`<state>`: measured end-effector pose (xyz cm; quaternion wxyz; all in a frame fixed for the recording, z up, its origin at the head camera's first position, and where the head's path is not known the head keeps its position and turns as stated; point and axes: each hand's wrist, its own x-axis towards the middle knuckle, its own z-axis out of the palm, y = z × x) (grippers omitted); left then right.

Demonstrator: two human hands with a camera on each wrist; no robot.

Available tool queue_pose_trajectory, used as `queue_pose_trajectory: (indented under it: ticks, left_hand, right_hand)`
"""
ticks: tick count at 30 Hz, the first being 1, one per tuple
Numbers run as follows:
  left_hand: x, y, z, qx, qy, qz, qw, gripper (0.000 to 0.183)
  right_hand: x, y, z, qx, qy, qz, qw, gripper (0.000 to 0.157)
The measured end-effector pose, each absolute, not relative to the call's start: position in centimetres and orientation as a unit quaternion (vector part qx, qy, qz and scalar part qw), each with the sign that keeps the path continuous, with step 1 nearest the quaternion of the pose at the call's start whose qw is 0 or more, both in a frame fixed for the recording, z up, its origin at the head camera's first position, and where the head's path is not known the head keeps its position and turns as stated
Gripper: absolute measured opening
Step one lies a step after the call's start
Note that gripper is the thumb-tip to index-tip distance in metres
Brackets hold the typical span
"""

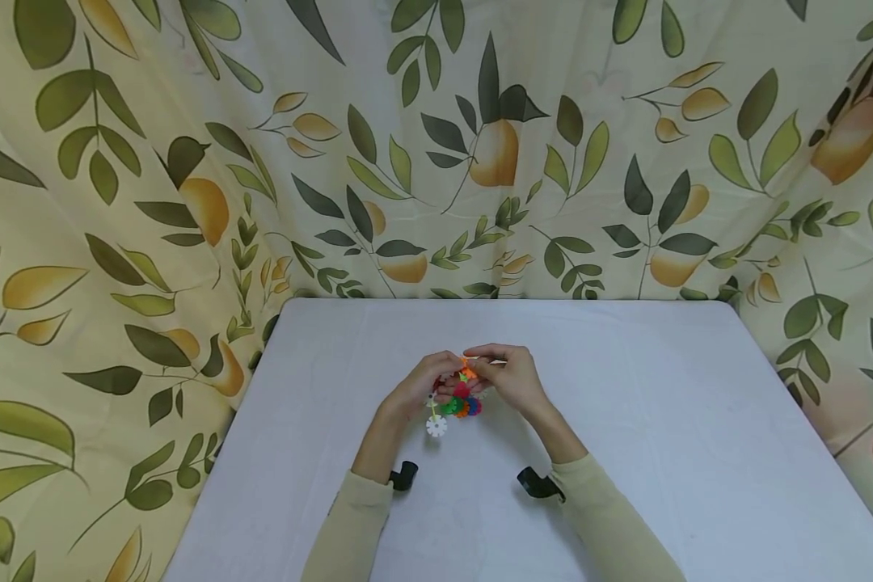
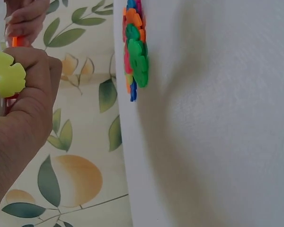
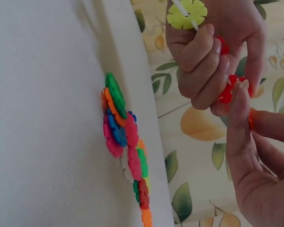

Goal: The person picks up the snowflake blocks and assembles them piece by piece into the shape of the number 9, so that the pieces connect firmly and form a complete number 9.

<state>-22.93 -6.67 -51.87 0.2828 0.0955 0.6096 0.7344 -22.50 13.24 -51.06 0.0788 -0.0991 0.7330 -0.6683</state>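
Note:
My left hand [image 1: 428, 381] curls its fingers round a joined set of notched plastic building discs. A yellow disc [image 2: 9, 78] and a white disc [image 1: 436, 426] stick out of that grip, and a red disc [image 3: 229, 90] shows at its fingers. Close by on the right, my right hand [image 1: 512, 376] pinches an orange disc [image 3: 252, 118] between thumb and finger, beside the red one. Fingers partly hide both held pieces, so I cannot tell whether the orange and red discs touch.
Beyond and below the hands, a heap of loose discs [image 3: 132, 127] in several colours lies on the white table [image 1: 662, 420]. A leaf-and-fruit patterned curtain [image 1: 436, 145] hangs behind the table's far edge and along its sides.

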Motion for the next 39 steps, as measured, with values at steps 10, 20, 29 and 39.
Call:
queue_pose_trajectory:
  ticks: [10,20,29,39]
  left_hand:
    - [-23.1,-7.4,-51.7,0.094,0.609,0.742,0.264,0.019]
    - [-23.1,-7.2,-51.5,0.090,0.601,0.745,0.275,0.018]
    - [-23.0,-7.2,-51.6,0.090,0.599,0.747,0.274,0.017]
    - [-22.7,-6.9,-51.6,0.089,0.611,0.739,0.268,0.013]
  right_hand:
    - [-22.5,13.7,-50.9,-0.077,0.734,-0.672,0.066,0.026]
    - [-22.7,14.2,-50.8,-0.092,0.760,-0.639,0.077,0.030]
    - [-22.7,14.2,-50.8,-0.096,0.765,-0.631,0.086,0.024]
    - [-22.7,14.0,-50.9,-0.101,0.755,-0.644,0.075,0.020]
